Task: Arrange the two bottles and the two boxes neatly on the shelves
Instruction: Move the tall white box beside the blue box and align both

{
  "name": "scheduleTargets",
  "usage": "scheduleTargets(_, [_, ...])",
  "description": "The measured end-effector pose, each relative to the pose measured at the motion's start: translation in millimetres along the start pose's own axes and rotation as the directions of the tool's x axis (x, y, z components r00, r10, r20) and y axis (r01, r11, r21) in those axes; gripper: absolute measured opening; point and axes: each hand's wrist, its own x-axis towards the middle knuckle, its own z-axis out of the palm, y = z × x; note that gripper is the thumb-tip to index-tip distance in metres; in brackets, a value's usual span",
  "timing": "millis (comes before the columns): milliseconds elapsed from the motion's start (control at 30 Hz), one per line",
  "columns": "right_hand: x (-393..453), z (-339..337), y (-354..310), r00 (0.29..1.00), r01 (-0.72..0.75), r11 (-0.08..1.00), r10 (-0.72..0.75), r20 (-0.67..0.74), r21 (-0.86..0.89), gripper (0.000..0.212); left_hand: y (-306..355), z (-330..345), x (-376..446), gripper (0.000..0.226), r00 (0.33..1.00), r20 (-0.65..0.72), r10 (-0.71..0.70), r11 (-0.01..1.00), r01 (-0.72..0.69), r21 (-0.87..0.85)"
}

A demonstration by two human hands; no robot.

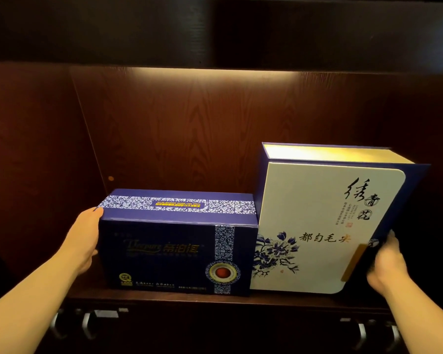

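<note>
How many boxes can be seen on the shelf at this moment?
2. The dark blue box stands on the left, with the left hand against its side. The taller white box stands on the right, touching it, with the right hand at its edge. No bottles show.

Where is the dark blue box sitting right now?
The dark blue box stands on the wooden shelf, left of centre, beside the taller white box, with the left hand against its left end.
</note>
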Motion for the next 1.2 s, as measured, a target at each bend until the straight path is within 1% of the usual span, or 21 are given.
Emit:
scheduleTargets(67, [-3, -6, -5, 0.995, 0.085, 0.996, -0.085, -0.052, 0.005, 0.058, 9, -4, 1, 0.058, 0.982, -0.034, 0.187, 0.958, -0.174, 0.226])
scheduleTargets(100, [-5, -8, -9, 0.970, 0.196, 0.979, -0.201, -0.135, -0.047, 0.053, 16, -5, 0, 0.065, 0.946, -0.032, 0.322, 0.883, -0.288, 0.371])
scheduleTargets(133, [-9, -11, -16, 0.905, 0.347, 0.927, -0.371, -0.210, -0.142, 0.045, 25, -4, -4, 0.069, 0.890, 0.002, 0.457, 0.770, -0.397, 0.499])
scheduleTargets(167, [-14, -12, -26, 0.799, 0.500, 0.827, -0.555, -0.233, -0.255, 0.038, 36, 1, -10, 0.070, 0.820, 0.069, 0.568, 0.642, -0.494, 0.587])
scheduleTargets(200, [-19, -13, -37, 0.677, 0.632, 0.695, -0.711, -0.192, -0.344, 0.036, 49, 10, -17, 0.071, 0.750, 0.165, 0.641, 0.516, -0.580, 0.631])
scheduleTargets(233, [-25, -11, -50, 0.565, 0.731, 0.559, -0.817, -0.112, -0.391, 0.041, 61, 21, -22, 0.071, 0.688, 0.285, 0.667, 0.402, -0.655, 0.640])
scheduleTargets(267, [-32, -7, -64, 0.446, 0.808, 0.410, -0.895, -0.016, -0.423, 0.049, 72, 35, -30, 0.072, 0.641, 0.411, 0.649, 0.313, -0.716, 0.624])
scheduleTargets(333, [-64, 13, -100, 0.161, 0.913, 0.051, -0.957, 0.241, -0.405, 0.054, 88, 67, -43, 0.080, 0.570, 0.625, 0.533, 0.182, -0.799, 0.573])
scheduleTargets(367, [-85, 27, -116, 0.042, 0.930, -0.105, -0.922, 0.385, -0.353, 0.055, 92, 81, -47, 0.087, 0.540, 0.705, 0.460, 0.128, -0.826, 0.549])
scheduleTargets(400, [-105, 41, -131, -0.018, 0.930, -0.205, -0.854, 0.519, -0.305, 0.057, 93, 96, -49, 0.094, 0.517, 0.766, 0.381, 0.084, -0.845, 0.528])
scheduleTargets(433, [-124, 56, -143, -0.017, 0.925, -0.258, -0.764, 0.645, -0.280, 0.062, 93, 109, -49, 0.101, 0.505, 0.810, 0.299, 0.051, -0.856, 0.515])
scheduleTargets(467, [-137, 69, -153, 0.020, 0.913, -0.296, -0.657, 0.754, -0.282, 0.070, 92, 120, -48, 0.108, 0.502, 0.837, 0.216, 0.023, -0.860, 0.510])
scheduleTargets(500, [-144, 81, -160, 0.087, 0.894, -0.328, -0.539, 0.838, -0.304, 0.081, 93, 130, -46, 0.114, 0.507, 0.851, 0.138, 0.002, -0.859, 0.512])
scheduleTargets(533, [-148, 92, -165, 0.177, 0.875, -0.348, -0.414, 0.893, -0.335, 0.094, 94, 138, -43, 0.119, 0.516, 0.854, 0.071, -0.005, -0.856, 0.518])
scheduleTargets(600, [-150, 111, -170, 0.358, 0.841, -0.356, -0.199, 0.912, -0.407, 0.119, 97, 150, -40, 0.124, 0.529, 0.849, -0.024, 0.018, -0.848, 0.529])
scheduleTargets(633, [-148, 118, -169, 0.414, 0.823, -0.369, -0.131, 0.901, -0.432, 0.125, 98, 154, -38, 0.126, 0.531, 0.845, -0.056, 0.036, -0.845, 0.533])
scheduleTargets(667, [-144, 123, -167, 0.448, 0.808, -0.388, -0.086, 0.890, -0.444, 0.127, 98, 156, -38, 0.126, 0.531, 0.844, -0.074, 0.050, -0.843, 0.535])
scheduleTargets(733, [-135, 129, -163, 0.463, 0.793, -0.414, -0.066, 0.884, -0.447, 0.126, 95, 159, -39, 0.126, 0.526, 0.849, -0.060, 0.056, -0.847, 0.529])
scheduleTargets(800, [-128, 131, -161, 0.447, 0.794, -0.422, -0.085, 0.891, -0.438, 0.125, 92, 158, -40, 0.125, 0.520, 0.854, -0.017, 0.067, -0.852, 0.520])
scheduleTargets(933, [-124, 129, -164, 0.428, 0.819, -0.381, -0.093, 0.899, -0.430, 0.122, 91, 156, -41, 0.124, 0.521, 0.853, 0.017, 0.103, -0.850, 0.517])
scheduleTargets(1200, [-119, 131, -164, 0.424, 0.829, -0.344, -0.126, 0.897, -0.441, 0.115, 89, 157, -40, 0.123, 0.526, 0.850, 0.040, 0.110, -0.848, 0.519])
